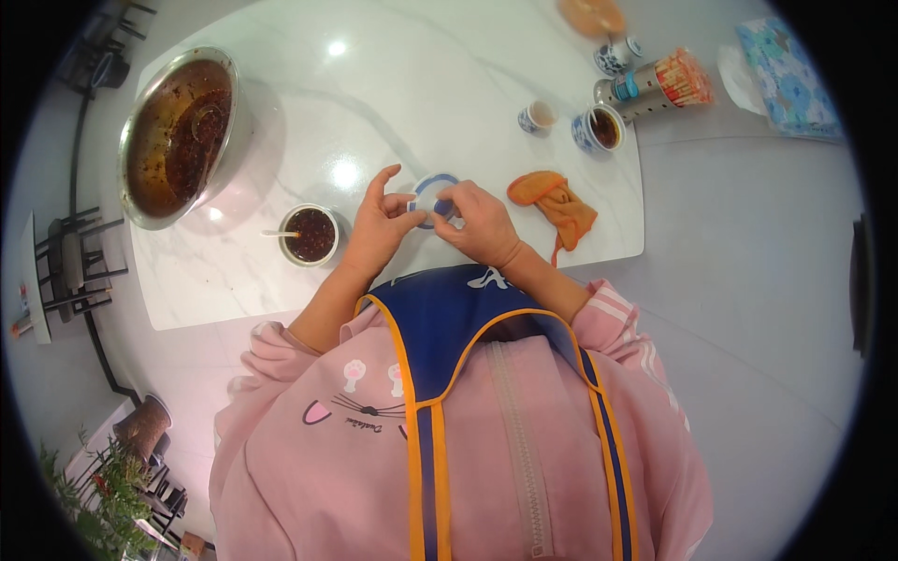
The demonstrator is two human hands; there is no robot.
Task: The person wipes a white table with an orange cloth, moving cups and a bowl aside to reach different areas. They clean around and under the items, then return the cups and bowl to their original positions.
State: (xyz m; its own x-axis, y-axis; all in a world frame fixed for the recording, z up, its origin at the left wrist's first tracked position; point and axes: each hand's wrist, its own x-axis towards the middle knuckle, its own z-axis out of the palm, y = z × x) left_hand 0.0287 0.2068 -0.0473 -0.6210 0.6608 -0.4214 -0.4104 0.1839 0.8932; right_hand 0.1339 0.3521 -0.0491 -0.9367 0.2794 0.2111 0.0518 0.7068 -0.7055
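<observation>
Blue-and-white round thingy (432,188) is showing just above mid-frame, and I'm pinching it between the fingertips of my left hand (377,226) and right hand (485,224). Over on the counter (421,84), an orange cloth (561,208) is lying right of centre, a bowl (311,265) of dark sauce (318,238) is resting left of centre, and a big metal basin (233,131) is hogging the upper left.

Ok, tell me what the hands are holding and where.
A small, round white-and-blue dish or lid: the left hand at its left edge, the right hand at its right side, fingers partly covering it.
</observation>
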